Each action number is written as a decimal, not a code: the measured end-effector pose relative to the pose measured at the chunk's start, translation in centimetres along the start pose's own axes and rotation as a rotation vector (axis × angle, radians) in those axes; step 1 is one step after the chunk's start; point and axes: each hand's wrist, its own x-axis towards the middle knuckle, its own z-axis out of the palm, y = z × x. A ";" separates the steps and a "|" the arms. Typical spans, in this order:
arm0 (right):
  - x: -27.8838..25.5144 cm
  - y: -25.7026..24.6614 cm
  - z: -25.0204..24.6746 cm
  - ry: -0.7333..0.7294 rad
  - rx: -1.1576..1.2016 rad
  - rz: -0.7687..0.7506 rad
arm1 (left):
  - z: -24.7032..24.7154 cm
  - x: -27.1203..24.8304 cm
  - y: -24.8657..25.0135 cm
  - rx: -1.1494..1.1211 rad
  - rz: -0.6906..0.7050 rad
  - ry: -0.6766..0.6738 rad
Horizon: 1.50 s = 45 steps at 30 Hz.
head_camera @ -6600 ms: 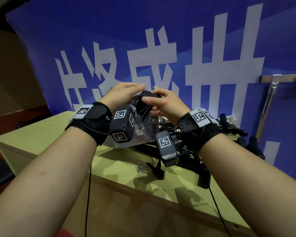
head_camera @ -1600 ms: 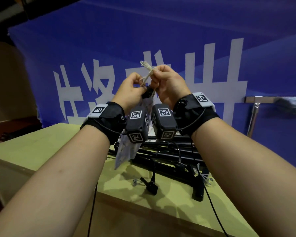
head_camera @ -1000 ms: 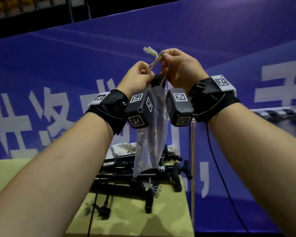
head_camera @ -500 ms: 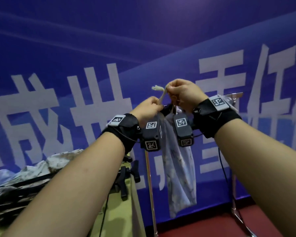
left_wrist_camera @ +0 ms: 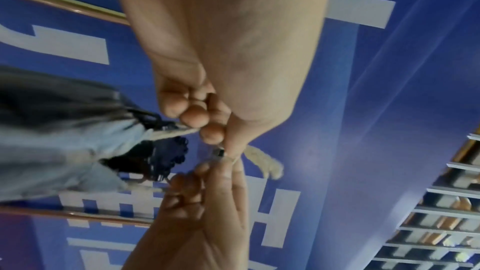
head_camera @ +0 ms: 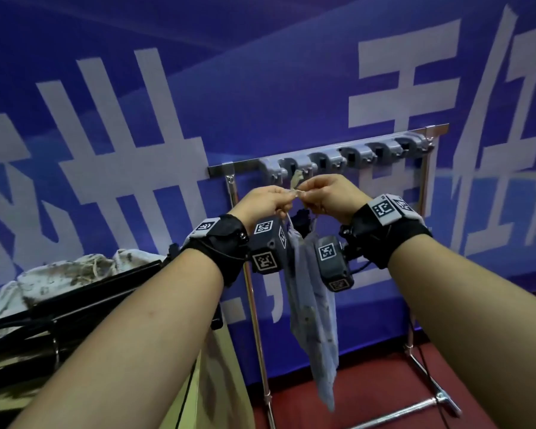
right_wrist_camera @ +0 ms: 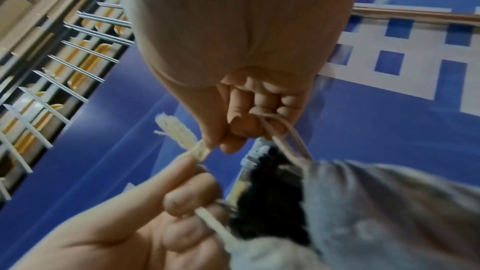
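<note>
I have the cloth pouch (head_camera: 313, 305) up in the air by its drawstring (right_wrist_camera: 293, 139). It hangs limp below and between my wrists, just in front of the metal rack (head_camera: 245, 165). My left hand (head_camera: 262, 202) pinches the cord between thumb and forefinger. My right hand (head_camera: 328, 193) has its fingers curled round the other strands, and the frayed end (head_camera: 296, 182) sticks up between the two. Something dark and lacy (head_camera: 300, 219) pokes out of the pouch mouth, which is gathered but not fully closed. I judge this is the hanging step: the pouch is loaded and not yet on anything. The row of grey hooks (head_camera: 322, 159) sits just above and behind my knuckles. Next I would need to spread the cord into a loop, raise it a little and slip it over one hook, then ease off slowly so the dark thing does not drop out
</note>
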 end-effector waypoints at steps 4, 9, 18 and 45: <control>2.0 2.0 0.6 0.028 -0.158 0.040 | -0.4 2.1 -1.6 -0.196 -0.009 0.136; 4.8 3.1 1.0 0.169 -0.361 0.005 | -1.1 4.5 -2.8 -0.022 0.044 0.263; 10.9 2.6 2.0 0.303 -0.104 0.008 | -3.7 9.6 -2.9 -0.225 0.050 0.344; 5.1 0.9 9.3 0.187 -0.154 0.091 | -9.2 -2.0 -4.2 -0.204 -0.092 0.321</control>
